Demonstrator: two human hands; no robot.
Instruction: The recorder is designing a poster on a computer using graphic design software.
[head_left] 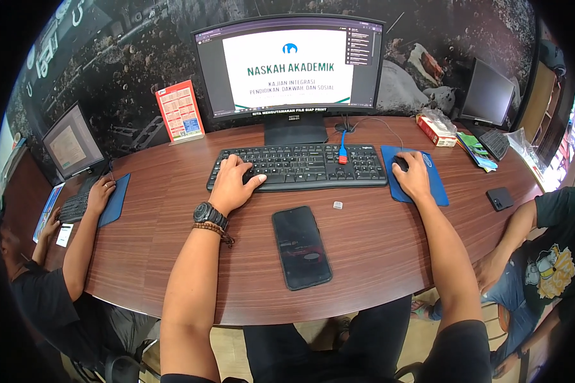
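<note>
My left hand (pixel 232 182) rests on the left end of a black keyboard (pixel 297 169), its thumb stretched aside and its fingers over the keys. There is a dark watch and a beaded bracelet on that wrist. Over a dark computer mouse (pixel 400 164) on a blue mouse pad (pixel 436 185) lies my right hand (pixel 414 177), fingers curved round it. A black smartphone (pixel 302 249) lies face up between my forearms. Behind the keyboard, a wide curved monitor (pixel 287 70) displays a white document page.
A blue cable with a red end (pixel 343 155) lies across the keyboard; a small pale square piece (pixel 338 205) sits below it. A red calendar (pixel 179 112) stands back left, a tissue box (pixel 436 131) back right. People sit on both sides; the left one's hand (pixel 101 195) is near another keyboard.
</note>
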